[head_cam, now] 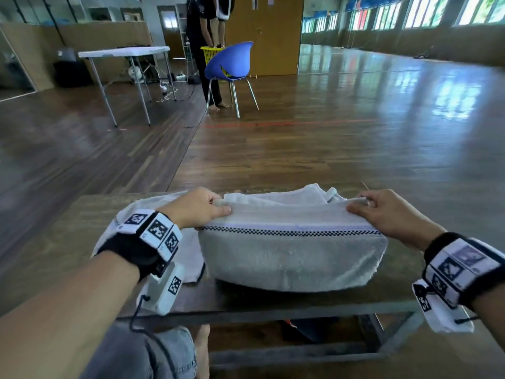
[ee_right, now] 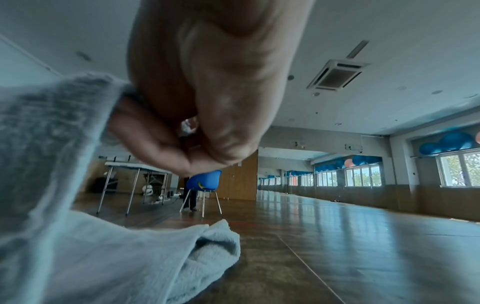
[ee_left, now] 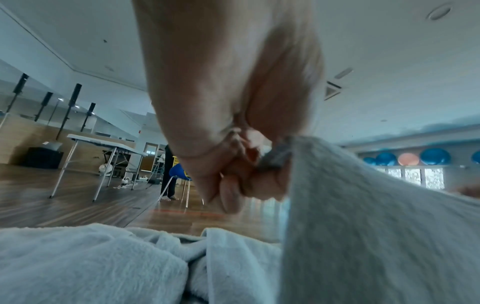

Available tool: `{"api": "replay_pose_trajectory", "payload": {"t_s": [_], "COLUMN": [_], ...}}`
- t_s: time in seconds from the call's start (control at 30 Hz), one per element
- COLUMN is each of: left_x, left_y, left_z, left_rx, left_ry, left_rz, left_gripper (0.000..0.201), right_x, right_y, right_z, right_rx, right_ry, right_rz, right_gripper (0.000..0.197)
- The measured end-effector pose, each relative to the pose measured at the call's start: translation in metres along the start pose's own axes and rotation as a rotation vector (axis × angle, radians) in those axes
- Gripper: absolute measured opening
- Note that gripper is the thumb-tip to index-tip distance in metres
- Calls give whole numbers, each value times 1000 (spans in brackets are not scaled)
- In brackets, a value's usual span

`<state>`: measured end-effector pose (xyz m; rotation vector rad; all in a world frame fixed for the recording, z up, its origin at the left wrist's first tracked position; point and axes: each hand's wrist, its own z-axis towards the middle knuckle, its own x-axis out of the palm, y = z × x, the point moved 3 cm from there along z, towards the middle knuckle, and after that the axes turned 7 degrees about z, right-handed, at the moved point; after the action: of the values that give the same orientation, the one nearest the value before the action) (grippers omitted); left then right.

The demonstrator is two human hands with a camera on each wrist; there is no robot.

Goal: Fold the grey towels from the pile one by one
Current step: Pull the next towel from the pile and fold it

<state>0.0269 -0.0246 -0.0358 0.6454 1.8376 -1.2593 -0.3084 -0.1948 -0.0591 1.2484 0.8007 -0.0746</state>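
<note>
A grey towel (head_cam: pixel 292 258) with a dark checked stripe hangs stretched between my two hands above the low wooden table (head_cam: pixel 68 242). My left hand (head_cam: pixel 218 207) pinches its upper left corner, and my right hand (head_cam: pixel 358 205) pinches the upper right corner. Its lower half droops toward me and touches the table. In the left wrist view the fingers (ee_left: pixel 233 191) curl on the towel (ee_left: pixel 363 226). The right wrist view shows the thumb and fingers (ee_right: pixel 161 142) pinching the cloth (ee_right: pixel 46 144). More grey towels (head_cam: pixel 287 194) lie crumpled behind and to the left.
Another pale towel (head_cam: pixel 191 255) lies flat under my left wrist. The table's metal frame (head_cam: pixel 273 310) runs along the near edge, my knee (head_cam: pixel 153 351) below it. Far off stand a blue chair (head_cam: pixel 229 61), a folding table (head_cam: pixel 123 51) and a person (head_cam: pixel 202 36).
</note>
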Motion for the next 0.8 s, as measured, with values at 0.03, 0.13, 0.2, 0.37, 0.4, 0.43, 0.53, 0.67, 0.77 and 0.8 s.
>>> {"api": "replay_pose_trajectory", "payload": {"t_s": [0.03,0.13,0.2,0.37,0.4,0.43,0.53,0.67,0.77,0.8], "left_x": [1,5,5,6,9,13,33,52,50,47], "left_y": [2,7,9,22,26,31,43,51,50,48], "left_z": [16,62,92,161,173,184,205,213,208,205], "left_rx": [-5,-7,-11,-49,-63,-76,-105,-95,-76,-64], "left_ry": [-56,-181,-276,-417,-389,-348,-201,-147,-186,-200], "left_rz": [26,23,48,146,172,190,225,303,297,288], "left_gripper": [38,43,37,26,25,24,23,33,47,51], "right_x": [4,13,20,43,49,55,78,95,86,81], "right_y": [-3,-9,-12,-29,-34,-40,-58,-74,-66,-59], "right_z": [14,62,97,180,193,203,218,217,211,207], "right_rx": [-15,-51,-58,-3,10,29,80,76,6,-32], "right_ry": [-36,-133,-146,-115,-103,-77,58,78,-31,-68], "right_rz": [-50,-182,-229,-309,-324,-342,-436,-432,-355,-329], "right_gripper": [27,39,41,36,33,28,6,17,23,22]}}
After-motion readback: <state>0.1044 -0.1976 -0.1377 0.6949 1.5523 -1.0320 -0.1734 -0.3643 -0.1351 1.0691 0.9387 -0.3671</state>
